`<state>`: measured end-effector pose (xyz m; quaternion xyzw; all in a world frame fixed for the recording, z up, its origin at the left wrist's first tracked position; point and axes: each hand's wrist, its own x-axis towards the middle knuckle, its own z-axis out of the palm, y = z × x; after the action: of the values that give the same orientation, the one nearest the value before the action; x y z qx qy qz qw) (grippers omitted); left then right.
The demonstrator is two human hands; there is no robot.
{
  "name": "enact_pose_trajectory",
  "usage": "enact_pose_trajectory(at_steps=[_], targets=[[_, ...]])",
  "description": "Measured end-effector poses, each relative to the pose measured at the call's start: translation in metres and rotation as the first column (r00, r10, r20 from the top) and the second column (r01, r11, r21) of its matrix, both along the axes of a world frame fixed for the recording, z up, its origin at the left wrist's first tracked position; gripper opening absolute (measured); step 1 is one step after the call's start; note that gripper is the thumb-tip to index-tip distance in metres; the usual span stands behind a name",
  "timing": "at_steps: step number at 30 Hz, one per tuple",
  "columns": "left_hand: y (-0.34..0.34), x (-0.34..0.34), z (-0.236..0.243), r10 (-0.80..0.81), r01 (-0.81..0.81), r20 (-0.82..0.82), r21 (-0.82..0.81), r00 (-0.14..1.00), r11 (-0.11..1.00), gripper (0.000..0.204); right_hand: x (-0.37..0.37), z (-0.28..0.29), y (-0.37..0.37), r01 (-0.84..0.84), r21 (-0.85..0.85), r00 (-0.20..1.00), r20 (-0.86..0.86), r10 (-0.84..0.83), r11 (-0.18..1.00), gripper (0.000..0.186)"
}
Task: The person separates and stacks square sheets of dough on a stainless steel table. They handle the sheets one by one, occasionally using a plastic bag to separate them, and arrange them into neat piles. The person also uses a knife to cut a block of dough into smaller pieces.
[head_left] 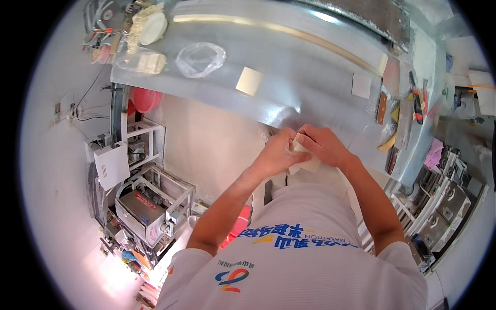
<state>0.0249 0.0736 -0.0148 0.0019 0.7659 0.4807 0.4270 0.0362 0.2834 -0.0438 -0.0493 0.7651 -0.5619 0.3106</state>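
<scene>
Both my hands meet in front of my body at the near edge of the metal table (pixel 206 88). A pale cream piece, like a folded sheet or small stack of dough wrappers (pixel 310 164), is between them and hangs below the fingers. My left hand (pixel 278 153) grips its left side with the thumb across it. My right hand (pixel 324 144) pinches it from the top and right, fingers bent over it. Part of the piece is hidden by the fingers. A pale yellow square (pixel 249 81), like a stack of wrappers, lies flat on the table beyond my left hand.
A crumpled clear plastic bag (pixel 200 59), a bagged pale block (pixel 151 63) and a white bowl (pixel 154 28) sit at left. Along the back runs a long wooden stick (pixel 279 28). Knives (pixel 405 124) and a greyish square (pixel 361 85) lie at right. Left below stands a metal machine (pixel 147 206).
</scene>
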Motion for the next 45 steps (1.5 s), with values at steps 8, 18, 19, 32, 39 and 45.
enact_pose_trajectory(at_steps=[8, 18, 19, 32, 39, 45], targets=[[0.010, -0.047, 0.081, -0.020, 0.022, -0.055, 0.033, 0.998, 0.999, 0.063, -0.025, 0.054, 0.004, 0.116, 0.101, 0.990, -0.091, -0.107, 0.988, 0.054], [-0.058, -0.042, -0.010, 0.449, -0.470, 0.168, 0.111, 0.877, 0.876, 0.043, -0.088, 0.052, 0.005, 0.685, -0.330, 0.720, 0.170, -0.673, 0.650, 0.057], [-0.056, -0.044, -0.017, 0.429, -0.459, 0.215, 0.113, 0.877, 0.881, 0.043, -0.093, 0.037, -0.002, 0.713, -0.381, 0.663, 0.094, -0.743, 0.588, 0.057], [-0.041, -0.091, -0.094, 0.308, -0.558, 0.553, 0.366, 0.774, 0.745, 0.045, -0.146, 0.026, -0.069, 0.682, 0.131, 0.720, 0.057, -0.692, 0.720, 0.065], [-0.004, -0.113, -0.106, 0.112, -0.671, 0.714, 0.576, 0.692, 0.467, 0.042, -0.150, 0.021, -0.072, 0.601, 0.270, 0.797, -0.131, -0.590, 0.752, 0.069], [0.027, -0.121, -0.098, -0.053, -0.837, 0.855, 0.516, 0.516, 0.181, 0.039, -0.133, 0.044, -0.070, 0.577, 0.180, 0.810, 0.000, -0.586, 0.797, 0.076]])
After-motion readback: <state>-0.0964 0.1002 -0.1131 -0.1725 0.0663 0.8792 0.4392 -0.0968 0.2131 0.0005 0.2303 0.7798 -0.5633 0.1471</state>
